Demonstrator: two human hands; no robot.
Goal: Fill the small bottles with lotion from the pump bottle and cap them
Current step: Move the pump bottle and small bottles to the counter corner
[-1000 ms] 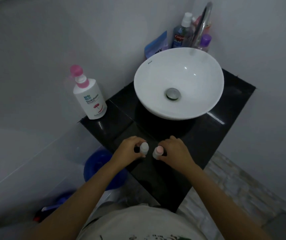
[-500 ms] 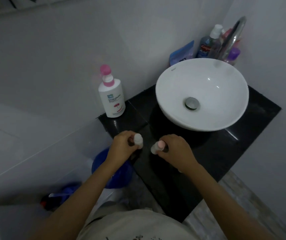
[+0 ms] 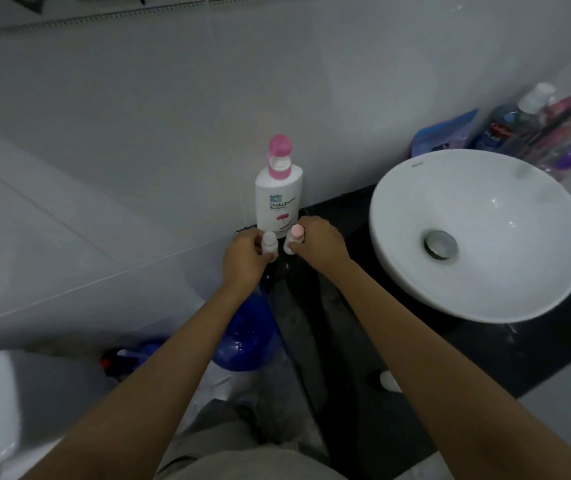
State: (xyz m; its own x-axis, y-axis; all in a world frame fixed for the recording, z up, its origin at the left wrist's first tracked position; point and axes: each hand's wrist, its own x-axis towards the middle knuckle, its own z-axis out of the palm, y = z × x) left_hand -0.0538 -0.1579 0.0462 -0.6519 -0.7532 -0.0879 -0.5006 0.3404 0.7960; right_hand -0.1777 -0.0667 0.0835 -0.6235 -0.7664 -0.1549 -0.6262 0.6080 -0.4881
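Observation:
A white pump bottle [image 3: 278, 199] with a pink pump head stands at the back left corner of the black counter [image 3: 491, 348], against the wall. My left hand [image 3: 246, 258] grips a small bottle with a white cap [image 3: 269, 242]. My right hand [image 3: 317, 242] grips a small bottle with a pink cap [image 3: 293, 237]. Both small bottles are capped, upright and side by side, just in front of the pump bottle's base. Whether they touch the counter is hidden by my fingers.
A white round basin [image 3: 478, 233] fills the right of the counter, with toiletry bottles [image 3: 519, 123] and a tap behind it. A blue bucket [image 3: 246, 334] sits on the floor below the counter's left edge. A small white object [image 3: 389, 381] lies near the counter's front.
Both hands have carried the small bottles away from the counter's front edge to the pump bottle. The view has swung left, so the basin now sits further right.

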